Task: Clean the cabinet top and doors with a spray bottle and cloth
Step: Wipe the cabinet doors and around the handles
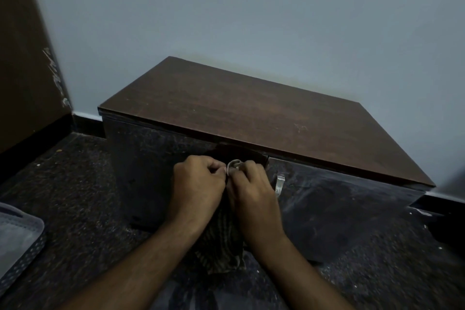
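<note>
**Both hands bunched at the left door handle, cloth hanging below**

The pale wall [251, 7] is filling the upper half of the head view. The dark speckled floor [75, 196] is running along the bottom, with a dark brown panel [22, 58] standing at the far left. The cabinet [251, 113] is sitting low on the floor against the wall, its brown wood-grain top bare and a little scuffed near the right. Its two glossy dark doors are facing you: the left door [141, 163] and the right door [339, 199], both looking closed. A grey container [17, 229] with a dotted edge is poking in at the lower left.

Your left hand [198, 184] and right hand [251, 191] are pressing close together, touching, in front of the seam between the doors. The fingers of both are curling inward, gripping the striped dark cloth [221, 246], which is hanging down between your wrists toward the floor. Your right-hand fingers are also sitting on a small pale metal handle [234, 163] at the left door's upper edge; can't tell if they're hooking it. A second pale handle [279, 185] is hanging free on the right door, just beside your right hand.
</note>
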The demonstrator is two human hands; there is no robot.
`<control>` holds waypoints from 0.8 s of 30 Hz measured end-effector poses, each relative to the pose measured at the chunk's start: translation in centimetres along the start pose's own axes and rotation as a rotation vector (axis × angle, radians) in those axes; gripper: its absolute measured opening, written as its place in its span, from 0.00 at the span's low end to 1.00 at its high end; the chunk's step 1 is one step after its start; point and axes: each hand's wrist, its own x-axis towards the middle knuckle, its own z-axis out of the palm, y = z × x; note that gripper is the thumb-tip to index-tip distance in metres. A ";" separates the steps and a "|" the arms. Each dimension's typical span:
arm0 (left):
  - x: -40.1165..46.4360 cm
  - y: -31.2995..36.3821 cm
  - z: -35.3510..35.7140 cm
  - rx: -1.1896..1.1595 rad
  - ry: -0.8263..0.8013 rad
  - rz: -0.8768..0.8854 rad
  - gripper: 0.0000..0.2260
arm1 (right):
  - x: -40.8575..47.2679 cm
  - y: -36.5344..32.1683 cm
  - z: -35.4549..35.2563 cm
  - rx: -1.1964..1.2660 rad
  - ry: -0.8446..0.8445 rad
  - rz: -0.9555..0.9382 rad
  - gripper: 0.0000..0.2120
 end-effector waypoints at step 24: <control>0.5 -0.9 0.9 0.009 -0.036 0.079 0.07 | -1.6 -1.0 -0.7 0.691 0.340 0.980 0.06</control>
